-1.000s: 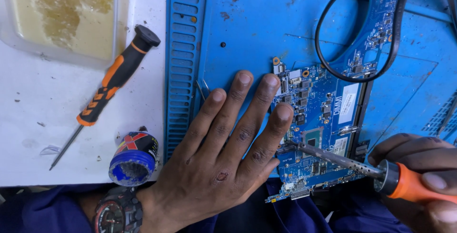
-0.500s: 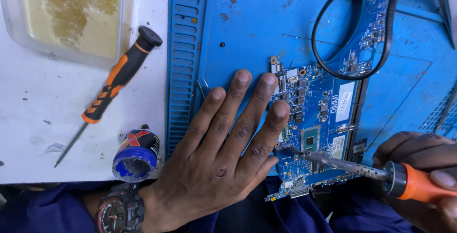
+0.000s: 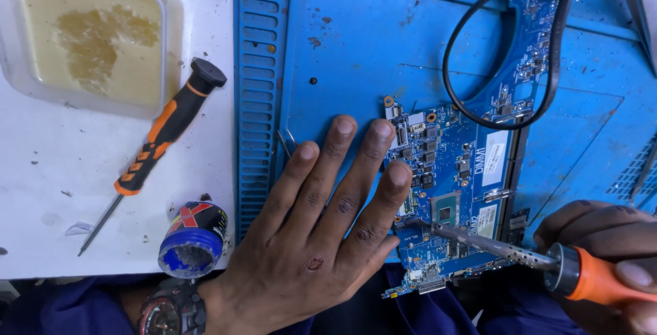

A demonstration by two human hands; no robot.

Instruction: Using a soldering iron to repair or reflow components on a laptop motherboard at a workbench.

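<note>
Left hand flat, fingers spread, presses blue circuit board onto blue ribbed mat, at mat's near edge. Right hand closed around orange handle of soldering iron; metal tip touches board beside small square chip. Good practice, I judge: keep board pinned, tip steady, contact short. Black cable loops over board. On white worktop: orange-black screwdriver, small round tin, clear tray with yellowish residue.

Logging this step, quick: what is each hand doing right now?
Left hand: open, flat on the circuit board.
Right hand: closed around the soldering iron.
</note>
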